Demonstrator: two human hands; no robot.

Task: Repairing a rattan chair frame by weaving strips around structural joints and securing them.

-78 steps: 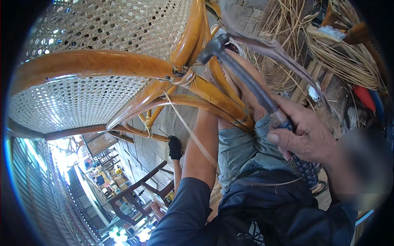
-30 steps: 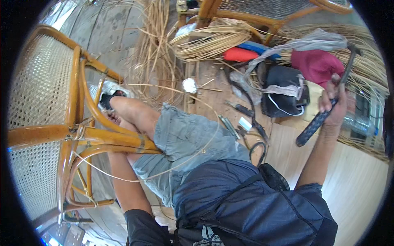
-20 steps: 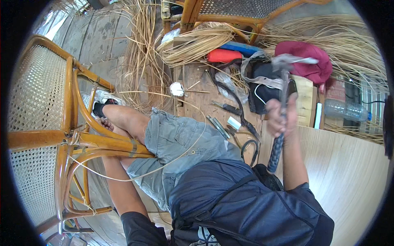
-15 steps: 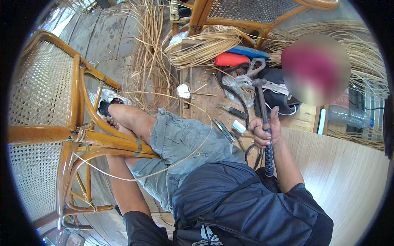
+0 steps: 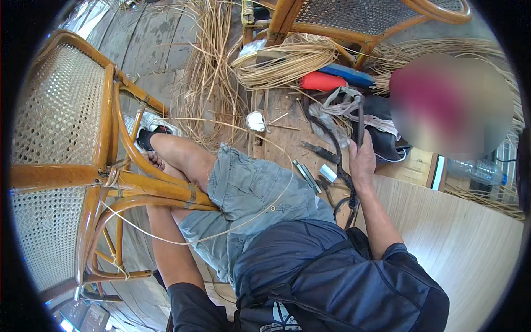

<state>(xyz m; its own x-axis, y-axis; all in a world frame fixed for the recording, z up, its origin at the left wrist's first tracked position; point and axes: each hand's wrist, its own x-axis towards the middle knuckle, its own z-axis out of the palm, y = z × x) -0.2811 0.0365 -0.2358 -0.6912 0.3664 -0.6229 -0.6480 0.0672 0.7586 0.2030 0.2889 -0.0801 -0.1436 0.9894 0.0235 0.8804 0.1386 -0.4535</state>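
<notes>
My right hand (image 5: 362, 163) is closed around the dark handle of a hammer (image 5: 359, 119), which I hold upright with its head at the top, above the tools scattered on the wooden floor. Just below my wrist lie dark shears (image 5: 345, 193), and beside them a few small metal tools (image 5: 312, 177). My left hand is out of sight: the forearm runs down under the rattan chair frame (image 5: 160, 191) resting across my thigh, so I cannot tell how that hand stands. A thin cane strand (image 5: 249, 218) loops from the chair across my shorts. Further out, a coil of rattan strips (image 5: 285, 63) lies near a red tool handle (image 5: 323, 82), with a second cane chair (image 5: 365, 19) beyond.
</notes>
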